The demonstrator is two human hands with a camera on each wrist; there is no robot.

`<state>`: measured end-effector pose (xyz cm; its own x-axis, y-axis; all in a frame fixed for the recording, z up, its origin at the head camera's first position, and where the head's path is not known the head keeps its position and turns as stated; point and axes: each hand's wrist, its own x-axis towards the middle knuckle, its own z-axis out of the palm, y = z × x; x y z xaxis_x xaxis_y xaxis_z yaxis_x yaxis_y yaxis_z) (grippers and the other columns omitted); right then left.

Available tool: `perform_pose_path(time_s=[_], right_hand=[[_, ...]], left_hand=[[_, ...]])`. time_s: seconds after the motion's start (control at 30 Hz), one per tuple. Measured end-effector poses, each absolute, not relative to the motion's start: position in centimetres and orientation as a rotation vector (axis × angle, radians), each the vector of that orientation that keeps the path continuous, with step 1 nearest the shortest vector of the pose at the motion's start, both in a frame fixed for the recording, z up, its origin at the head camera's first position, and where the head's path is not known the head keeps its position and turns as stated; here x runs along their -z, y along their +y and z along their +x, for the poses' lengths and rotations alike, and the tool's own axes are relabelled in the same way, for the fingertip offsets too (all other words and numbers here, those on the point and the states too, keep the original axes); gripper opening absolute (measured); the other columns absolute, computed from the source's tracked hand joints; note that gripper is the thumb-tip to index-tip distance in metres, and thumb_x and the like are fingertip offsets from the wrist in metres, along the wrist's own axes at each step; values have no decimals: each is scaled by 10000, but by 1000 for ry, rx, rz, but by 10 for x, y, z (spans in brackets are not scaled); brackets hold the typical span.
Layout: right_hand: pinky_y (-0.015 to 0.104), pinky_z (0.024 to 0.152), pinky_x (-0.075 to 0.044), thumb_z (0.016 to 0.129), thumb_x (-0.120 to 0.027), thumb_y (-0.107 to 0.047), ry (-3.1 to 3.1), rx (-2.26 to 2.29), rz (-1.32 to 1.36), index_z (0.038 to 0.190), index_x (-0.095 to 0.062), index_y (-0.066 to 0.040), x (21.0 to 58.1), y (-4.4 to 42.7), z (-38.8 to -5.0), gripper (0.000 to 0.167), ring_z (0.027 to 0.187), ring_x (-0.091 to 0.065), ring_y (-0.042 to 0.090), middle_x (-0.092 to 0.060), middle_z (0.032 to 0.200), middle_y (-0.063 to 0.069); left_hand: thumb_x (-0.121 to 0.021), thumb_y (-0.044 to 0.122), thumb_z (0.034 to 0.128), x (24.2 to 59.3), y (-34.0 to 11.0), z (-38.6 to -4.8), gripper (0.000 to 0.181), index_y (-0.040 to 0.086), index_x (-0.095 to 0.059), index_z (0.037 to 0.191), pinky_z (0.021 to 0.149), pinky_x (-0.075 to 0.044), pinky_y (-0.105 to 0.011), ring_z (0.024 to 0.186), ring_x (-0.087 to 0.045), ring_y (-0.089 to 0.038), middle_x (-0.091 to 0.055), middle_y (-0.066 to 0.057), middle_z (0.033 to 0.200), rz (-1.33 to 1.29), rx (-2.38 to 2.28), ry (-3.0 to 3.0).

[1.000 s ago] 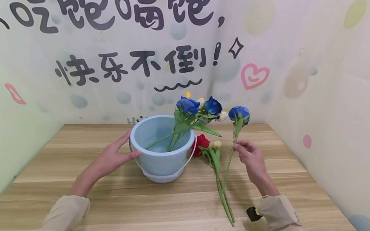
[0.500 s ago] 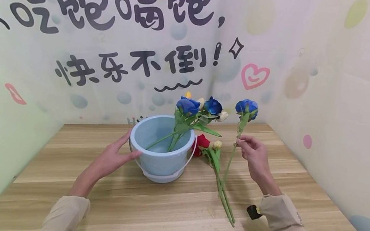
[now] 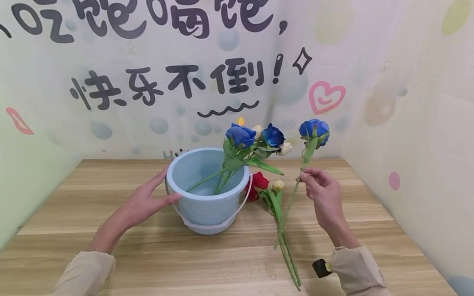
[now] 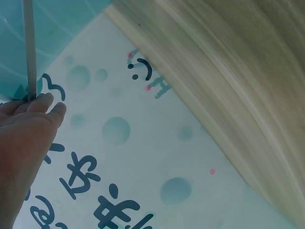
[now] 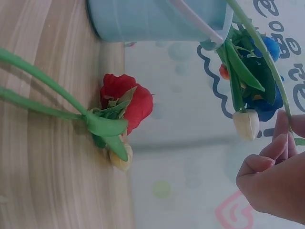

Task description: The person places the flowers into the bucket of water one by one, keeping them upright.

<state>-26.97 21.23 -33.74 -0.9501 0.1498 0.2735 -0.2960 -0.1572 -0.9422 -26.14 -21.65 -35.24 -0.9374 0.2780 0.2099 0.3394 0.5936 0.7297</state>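
Note:
A light blue bucket (image 3: 207, 211) with a white handle stands on the table. My left hand (image 3: 141, 203) rests on its left side, thumb along the front and the other fingers at the far side. In the left wrist view the fingers (image 4: 40, 105) look nearly straight against it. My right hand (image 3: 324, 198) pinches the green stem of a blue rose (image 3: 314, 129), bloom up, to the right of the bucket. The stem's lower end hangs near the stems lying on the table. Two blue roses (image 3: 240, 136) with pale and yellow tulips lean in the bucket.
A red flower (image 3: 257, 186) and a cream tulip (image 3: 277, 186) lie on the wooden table (image 3: 211, 283), right of the bucket, stems toward the front. A small black object (image 3: 321, 268) shows beside the right cuff. Printed walls enclose the table's back and sides.
The right hand has risen a little with the blue rose, which first shifted right, then slightly back left. Its stem end has come up off the lying stems. Left hand and bucket stay put.

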Motion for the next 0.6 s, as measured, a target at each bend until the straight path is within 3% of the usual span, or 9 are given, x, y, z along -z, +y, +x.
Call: perform_pose_path(time_s=[0.37, 0.6], right_hand=[[168, 555, -353, 993, -638, 45, -1739, -2224, 222, 972, -685, -59, 326, 194, -269, 116, 640, -467, 72, -689, 781, -36], [179, 576, -366, 991, -637, 51, -1741, -2218, 261, 968, -688, -86, 322, 185, -270, 148, 642, -457, 82, -662, 781, -41]], left_hand=[[-693, 468, 978, 352, -217, -261, 895, 219, -188, 1674, 1116, -253, -747, 1526, -190, -469, -211, -153, 1695, -519, 1272, -2743], [-691, 470, 981, 353, -217, -261, 888, 251, -182, 1674, 1111, -262, -748, 1527, -195, -462, -212, -139, 1697, -521, 1271, -2745]])
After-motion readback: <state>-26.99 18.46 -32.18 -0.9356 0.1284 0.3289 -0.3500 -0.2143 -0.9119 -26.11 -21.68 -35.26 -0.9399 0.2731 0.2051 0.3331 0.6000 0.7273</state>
